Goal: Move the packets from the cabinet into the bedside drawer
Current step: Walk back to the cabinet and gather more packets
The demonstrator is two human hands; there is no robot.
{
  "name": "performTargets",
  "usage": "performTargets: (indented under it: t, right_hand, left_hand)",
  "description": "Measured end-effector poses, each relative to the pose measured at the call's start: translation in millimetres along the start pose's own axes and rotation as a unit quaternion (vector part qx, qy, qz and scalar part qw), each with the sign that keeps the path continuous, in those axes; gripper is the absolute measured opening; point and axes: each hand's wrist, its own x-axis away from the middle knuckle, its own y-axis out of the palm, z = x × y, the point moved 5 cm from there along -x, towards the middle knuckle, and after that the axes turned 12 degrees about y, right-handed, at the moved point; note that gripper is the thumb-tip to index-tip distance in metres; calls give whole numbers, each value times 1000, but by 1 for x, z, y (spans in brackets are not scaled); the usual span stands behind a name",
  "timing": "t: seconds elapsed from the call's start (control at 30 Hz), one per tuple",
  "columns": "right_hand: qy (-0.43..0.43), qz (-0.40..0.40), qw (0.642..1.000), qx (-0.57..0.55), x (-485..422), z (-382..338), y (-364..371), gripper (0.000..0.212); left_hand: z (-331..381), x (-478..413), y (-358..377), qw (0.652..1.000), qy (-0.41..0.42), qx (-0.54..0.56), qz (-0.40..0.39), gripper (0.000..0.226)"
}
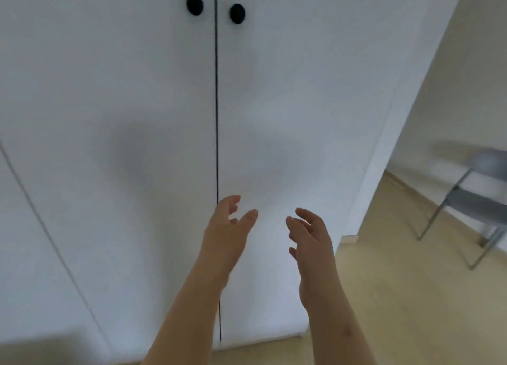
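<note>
A tall white cabinet (pixel 137 103) fills most of the view, its two doors closed along a dark vertical seam. Two round black knobs sit near the top, the left knob (pixel 194 4) and the right knob (pixel 237 13). My left hand (pixel 227 227) and my right hand (pixel 310 235) are raised in front of the lower part of the doors, fingers spread and empty, well below the knobs. No packets and no bedside drawer are in view.
A grey chair with metal legs (pixel 477 200) stands on the light wooden floor (pixel 397 296) to the right. Another white panel (pixel 27 241) adjoins the cabinet on the left.
</note>
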Motion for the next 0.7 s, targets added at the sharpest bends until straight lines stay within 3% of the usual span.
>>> performTargets:
  t: [0.3, 0.7]
  right_hand:
    - [-60, 199, 976, -73, 3, -40, -277, 20]
    - [-59, 484, 853, -187, 19, -36, -612, 15]
  left_hand:
    - [71, 38, 254, 984, -5, 130, -122, 12]
    - [131, 126, 628, 885, 15, 153, -439, 11]
